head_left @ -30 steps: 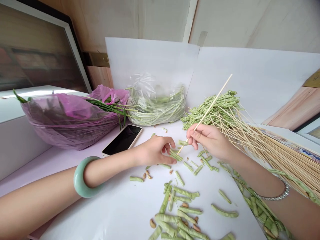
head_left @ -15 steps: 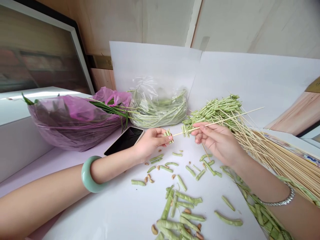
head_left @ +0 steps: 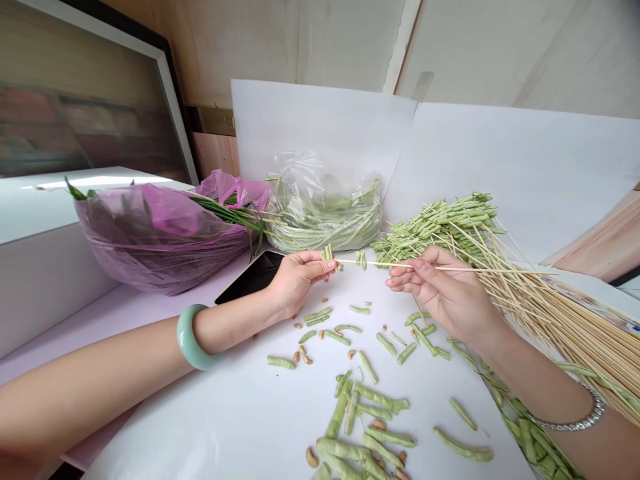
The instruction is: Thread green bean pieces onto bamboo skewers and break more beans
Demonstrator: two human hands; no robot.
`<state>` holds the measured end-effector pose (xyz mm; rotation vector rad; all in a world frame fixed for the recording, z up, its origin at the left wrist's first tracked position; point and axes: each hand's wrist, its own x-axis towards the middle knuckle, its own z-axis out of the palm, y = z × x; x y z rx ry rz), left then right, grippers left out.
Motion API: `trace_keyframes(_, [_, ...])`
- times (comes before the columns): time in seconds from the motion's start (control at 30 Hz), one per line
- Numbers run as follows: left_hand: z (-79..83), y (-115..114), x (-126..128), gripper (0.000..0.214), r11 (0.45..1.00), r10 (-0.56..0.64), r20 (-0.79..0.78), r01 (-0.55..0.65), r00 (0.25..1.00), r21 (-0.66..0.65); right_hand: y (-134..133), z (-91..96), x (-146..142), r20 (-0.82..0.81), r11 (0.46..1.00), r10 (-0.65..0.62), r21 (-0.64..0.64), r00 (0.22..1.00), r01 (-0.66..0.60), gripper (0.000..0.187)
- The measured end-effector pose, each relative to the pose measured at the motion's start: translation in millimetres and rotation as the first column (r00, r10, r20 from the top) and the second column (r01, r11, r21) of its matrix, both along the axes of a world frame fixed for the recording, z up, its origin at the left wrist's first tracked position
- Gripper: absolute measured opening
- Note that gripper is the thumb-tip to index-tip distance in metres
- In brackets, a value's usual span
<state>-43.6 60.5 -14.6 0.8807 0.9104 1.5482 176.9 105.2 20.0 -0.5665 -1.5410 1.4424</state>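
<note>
A thin wooden skewer (head_left: 383,264) spans the gap between my two hands, nearly level above the white tabletop. My left hand (head_left: 306,277), with a green bangle on its wrist, pinches green bean pieces (head_left: 327,253) at the skewer's left end. Another small bunch of bean pieces (head_left: 361,260) is threaded on the stick, apart from both hands. Thumb and fingers of my right hand (head_left: 443,287) grip the skewer further along, and its long bare end points right. Below lie loose bean pieces (head_left: 367,367) and small brown nut-like bits (head_left: 311,457).
Behind my right hand is a pile of skewered beans (head_left: 450,223), their sticks beside a bundle of bare skewers (head_left: 575,320). A clear bag of long beans (head_left: 325,220) and a purple bag of greens (head_left: 165,233) stand at the back. A dark-screened tablet (head_left: 250,277) lies near my left forearm.
The skewer has turned from slanting up rightward to nearly level. The bunch on it now sits further from my right hand. The view has shifted slightly.
</note>
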Motion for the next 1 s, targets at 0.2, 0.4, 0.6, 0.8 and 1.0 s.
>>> trace_keyframes(0.2, [-3.9, -2, 4, 0.026, 0.998, -0.047, 0.061, 0.05, 0.997, -0.043, 2, -6.0, 4, -0.021, 0.999, 0.008, -0.037, 1.0, -0.009, 0.03])
trace_keyframes(0.4, [-2.5, -4, 5, 0.025, 0.995, -0.072, 0.093, 0.077, 0.993, -0.056, -2, -4.4, 3, -0.036, 0.999, 0.003, -0.05, 0.999, -0.005, 0.029])
trace_keyframes(0.6, [-1.9, -5, 6, 0.025, 0.995, -0.083, 0.117, 0.09, 0.99, -0.051, -5, -6.1, 3, -0.051, 0.998, -0.004, -0.065, 0.999, 0.001, 0.028])
trace_keyframes(0.8, [-3.5, -5, 6, 0.025, 0.994, -0.097, 0.131, 0.103, 0.987, -0.042, -6, -8.0, 1, -0.058, 0.997, 0.009, -0.081, 0.998, -0.013, 0.029])
trace_keyframes(1.0, [-3.6, -7, 9, 0.025, 0.988, -0.135, 0.132, 0.143, 0.982, -0.05, -11, -9.2, -4, -0.054, 0.996, 0.033, -0.082, 0.998, -0.038, 0.032])
